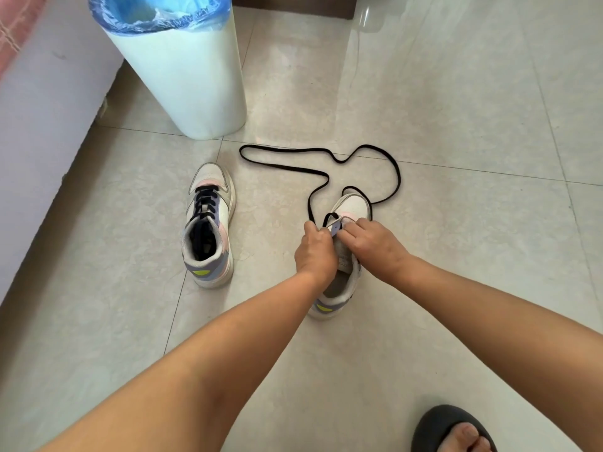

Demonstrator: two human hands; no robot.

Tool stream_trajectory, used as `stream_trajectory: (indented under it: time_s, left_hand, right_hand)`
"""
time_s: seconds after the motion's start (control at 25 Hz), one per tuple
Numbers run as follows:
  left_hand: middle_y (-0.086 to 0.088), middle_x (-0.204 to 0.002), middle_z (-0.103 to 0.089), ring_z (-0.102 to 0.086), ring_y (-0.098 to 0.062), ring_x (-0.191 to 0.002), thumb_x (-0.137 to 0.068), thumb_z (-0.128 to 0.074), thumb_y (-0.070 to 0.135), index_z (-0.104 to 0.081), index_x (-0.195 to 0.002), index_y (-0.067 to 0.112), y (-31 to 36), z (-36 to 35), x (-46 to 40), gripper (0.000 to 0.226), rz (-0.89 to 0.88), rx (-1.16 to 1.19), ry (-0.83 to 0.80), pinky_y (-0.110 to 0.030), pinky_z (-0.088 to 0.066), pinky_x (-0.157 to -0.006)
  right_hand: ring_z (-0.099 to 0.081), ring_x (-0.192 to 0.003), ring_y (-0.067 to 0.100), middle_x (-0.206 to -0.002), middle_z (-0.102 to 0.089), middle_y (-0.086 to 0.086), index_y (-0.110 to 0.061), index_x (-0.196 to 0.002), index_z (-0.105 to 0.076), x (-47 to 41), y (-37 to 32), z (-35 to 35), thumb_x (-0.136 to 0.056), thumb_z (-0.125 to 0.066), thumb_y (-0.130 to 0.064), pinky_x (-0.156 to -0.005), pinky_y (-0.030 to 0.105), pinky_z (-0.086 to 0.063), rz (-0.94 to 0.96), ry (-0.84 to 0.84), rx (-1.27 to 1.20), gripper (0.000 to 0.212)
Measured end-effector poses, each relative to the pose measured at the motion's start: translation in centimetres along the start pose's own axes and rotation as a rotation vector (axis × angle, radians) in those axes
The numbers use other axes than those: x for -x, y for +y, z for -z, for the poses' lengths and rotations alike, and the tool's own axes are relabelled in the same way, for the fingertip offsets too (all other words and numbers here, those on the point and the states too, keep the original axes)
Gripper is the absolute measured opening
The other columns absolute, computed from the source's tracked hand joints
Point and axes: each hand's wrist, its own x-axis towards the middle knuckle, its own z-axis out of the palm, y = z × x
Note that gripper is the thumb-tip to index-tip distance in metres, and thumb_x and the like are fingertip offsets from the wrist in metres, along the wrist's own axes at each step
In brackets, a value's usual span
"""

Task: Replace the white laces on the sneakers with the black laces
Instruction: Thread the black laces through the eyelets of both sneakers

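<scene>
Glossy beige tile floor (424, 93), white bin (182, 76) with blue liner. Left hand (315, 252), right hand (372, 243) both pinch black lace (319, 172) at right sneaker (352, 207).

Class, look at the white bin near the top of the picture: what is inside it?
The white bin holds a blue plastic liner, folded over its rim and crumpled inside. Whether anything lies in the liner cannot be seen: the picture's top edge cuts off the opening, and the liner's folds cover the rest.

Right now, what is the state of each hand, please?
Left hand: pinches the black lace.
Right hand: fingers curled on the sneaker, near its eyelets.
</scene>
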Motion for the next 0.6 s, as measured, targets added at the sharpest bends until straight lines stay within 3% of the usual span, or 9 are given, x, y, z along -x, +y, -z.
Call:
stream_trajectory:
  time_s: [0.08,0.16,0.24,0.28,0.36,0.44,0.6]
  left_hand:
    - [-0.014,-0.120,-0.039,-0.054,-0.031,-0.098,-0.095,-0.039,0.008,-0.051,-0.116,0.005,-0.1,-0.1,-0.2,0.025,-0.016,-0.049,-0.009,-0.034,-0.036,-0.068]
    - [-0.014,-0.121,-0.039,-0.052,-0.032,-0.102,-0.093,-0.043,0.013,-0.045,-0.121,0.006,-0.2,0.1,-0.4,0.029,-0.066,-0.045,0.005,-0.035,-0.036,-0.068]
    - [-0.012,-0.119,-0.040,-0.049,-0.031,-0.103,-0.090,-0.046,0.012,-0.043,-0.123,0.010,-0.1,0.5,-0.9,0.033,-0.231,-0.082,0.096,-0.036,-0.038,-0.064]
    - [-0.011,-0.119,-0.041,-0.047,-0.029,-0.104,-0.090,-0.046,0.011,-0.045,-0.123,0.013,0.0,0.7,-1.4,0.033,-0.345,-0.162,0.130,-0.035,-0.038,-0.061]
    - [-0.008,-0.121,-0.042,-0.045,-0.025,-0.107,-0.091,-0.046,0.011,-0.049,-0.123,0.016,0.1,1.1,-2.4,0.032,-0.536,-0.402,0.122,-0.031,-0.035,-0.062]
    - [-0.006,-0.120,-0.045,-0.047,-0.024,-0.107,-0.092,-0.047,0.013,-0.053,-0.121,0.015,0.4,1.0,-3.1,0.029,-0.569,-0.491,0.106,-0.030,-0.032,-0.063]
    - [-0.007,-0.113,-0.053,-0.054,-0.024,-0.102,-0.094,-0.050,0.022,-0.066,-0.108,0.010,1.1,1.2,-3.9,0.024,-0.386,-0.088,0.096,-0.033,-0.039,-0.067]
  right_hand:
    - [-0.057,-0.056,0.027,-0.066,-0.061,0.011,-0.003,-0.072,-0.065,0.5,0.3,-0.5,-0.074,-0.046,0.006,-0.045,0.031,-0.046,-0.056,0.036,-0.142,0.021]
    - [-0.056,-0.071,0.027,-0.077,-0.063,0.009,-0.005,-0.083,-0.062,0.2,0.7,-0.9,-0.085,-0.051,0.001,-0.060,0.034,-0.046,-0.414,-0.041,-0.463,0.012]
    - [-0.054,-0.073,0.018,-0.077,-0.061,0.002,-0.013,-0.083,-0.058,-0.1,1.4,-1.3,-0.092,-0.054,-0.009,-0.066,0.028,-0.043,-0.823,-0.040,-0.862,0.011]
    - [-0.054,-0.071,0.015,-0.076,-0.061,0.000,-0.016,-0.079,-0.056,-0.1,1.6,-1.6,-0.092,-0.054,-0.010,-0.067,0.026,-0.043,-0.938,0.000,-1.008,0.014]
    - [-0.055,-0.067,0.012,-0.077,-0.062,0.002,-0.020,-0.076,-0.055,-0.2,1.7,-1.9,-0.092,-0.054,-0.008,-0.067,0.026,-0.046,-1.044,0.058,-1.165,0.020]
    - [-0.057,-0.067,0.012,-0.079,-0.063,0.004,-0.021,-0.077,-0.055,-0.4,1.6,-1.9,-0.092,-0.055,-0.008,-0.066,0.025,-0.047,-1.080,0.074,-1.212,0.020]
    - [-0.060,-0.072,0.015,-0.084,-0.064,0.010,-0.019,-0.080,-0.056,-0.7,1.8,-1.9,-0.089,-0.059,-0.003,-0.073,0.029,-0.052,-1.069,0.083,-1.267,0.018]
